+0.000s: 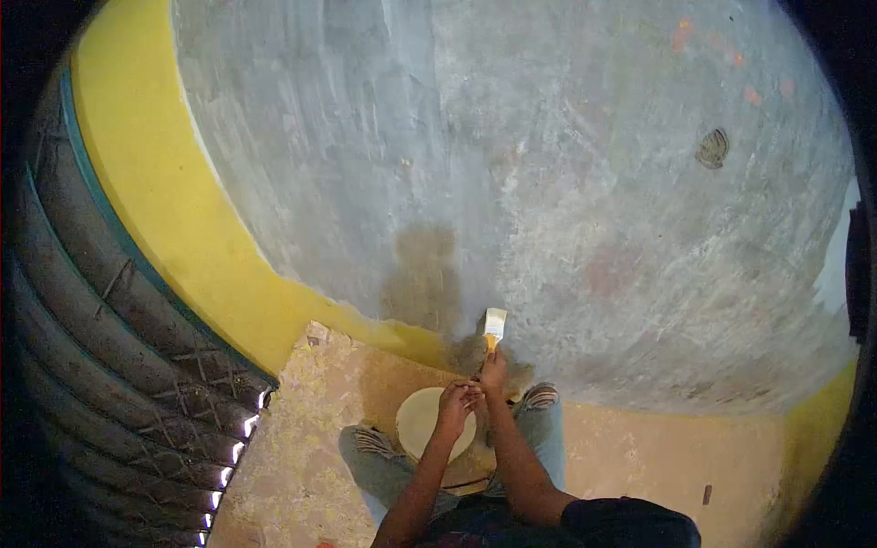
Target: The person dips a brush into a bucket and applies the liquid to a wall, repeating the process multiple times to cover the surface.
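My right hand (493, 373) is closed round the orange handle of a paintbrush (495, 325), its pale bristles pointing up towards the grey wall (566, 183). My left hand (459, 402) is just beside the right wrist, over the edge of a round cream-coloured tub (422, 422). Its fingers are loosely bent and slightly apart, with nothing visible in them. The tub stands between my bent knees, partly hidden by the left hand and forearm.
A yellow painted band (219, 237) borders the grey wall on the left and below. Far left stands a dark slatted shutter (119, 301) with light at its lower edge. The tan floor (658, 457) has pale splatters, and a small dark piece (707, 494) lies at right.
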Action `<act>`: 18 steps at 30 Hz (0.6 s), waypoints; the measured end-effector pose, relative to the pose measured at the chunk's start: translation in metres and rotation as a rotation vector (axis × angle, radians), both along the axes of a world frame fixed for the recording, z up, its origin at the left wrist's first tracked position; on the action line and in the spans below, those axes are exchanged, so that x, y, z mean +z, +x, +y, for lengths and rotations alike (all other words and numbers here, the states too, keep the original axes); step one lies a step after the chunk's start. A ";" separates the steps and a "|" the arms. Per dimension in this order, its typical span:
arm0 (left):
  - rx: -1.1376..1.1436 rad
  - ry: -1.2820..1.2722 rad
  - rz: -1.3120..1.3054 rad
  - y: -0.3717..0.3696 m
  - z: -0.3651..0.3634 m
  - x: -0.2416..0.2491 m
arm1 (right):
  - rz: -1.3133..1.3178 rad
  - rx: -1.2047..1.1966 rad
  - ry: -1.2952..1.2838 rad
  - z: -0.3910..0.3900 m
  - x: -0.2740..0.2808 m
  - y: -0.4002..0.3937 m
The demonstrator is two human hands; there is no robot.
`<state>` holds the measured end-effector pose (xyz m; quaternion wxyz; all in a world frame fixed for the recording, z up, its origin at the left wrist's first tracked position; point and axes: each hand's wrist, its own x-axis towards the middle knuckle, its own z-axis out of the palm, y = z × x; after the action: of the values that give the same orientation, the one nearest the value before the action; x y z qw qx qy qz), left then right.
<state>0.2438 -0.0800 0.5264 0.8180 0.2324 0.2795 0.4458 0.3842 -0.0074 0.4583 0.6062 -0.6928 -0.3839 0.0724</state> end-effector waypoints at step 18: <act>0.078 -0.018 -0.102 -0.014 0.015 0.023 | 0.619 0.420 0.293 -0.008 0.310 -0.015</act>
<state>0.2295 -0.0651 0.5498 0.8153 0.1909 0.2505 0.4859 0.3690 -0.0150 0.7683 0.7578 -0.4508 -0.3224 0.3445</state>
